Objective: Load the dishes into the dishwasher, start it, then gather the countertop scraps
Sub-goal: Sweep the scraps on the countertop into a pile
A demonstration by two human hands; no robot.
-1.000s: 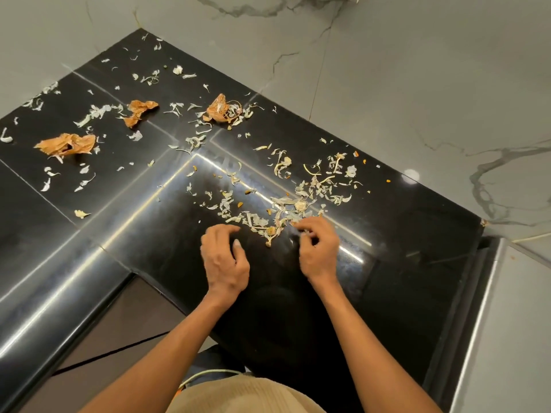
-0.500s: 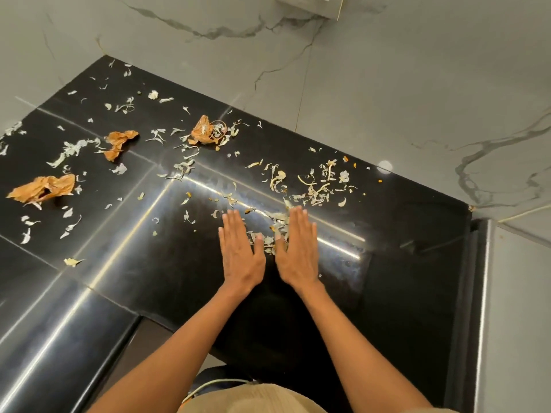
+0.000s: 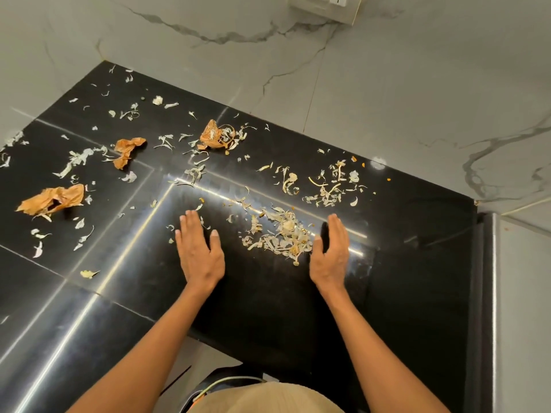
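Two open, flat hands, left hand and right hand, rest on a black worktop, flanking a small pile of pale scraps near its front edge. Scattered scraps and orange peels toward the back-left corner remain ungathered; gathering looks barely begun.

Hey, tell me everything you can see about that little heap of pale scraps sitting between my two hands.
The heap of pale scraps is a loose, low mound of thin whitish-grey peels and papery flakes with a few tan and yellow bits. It lies on the glossy black countertop, across a bright reflected streak. The left hand lies flat and apart from it; the right hand stands on edge at its right side, thumb close to the outer flakes.
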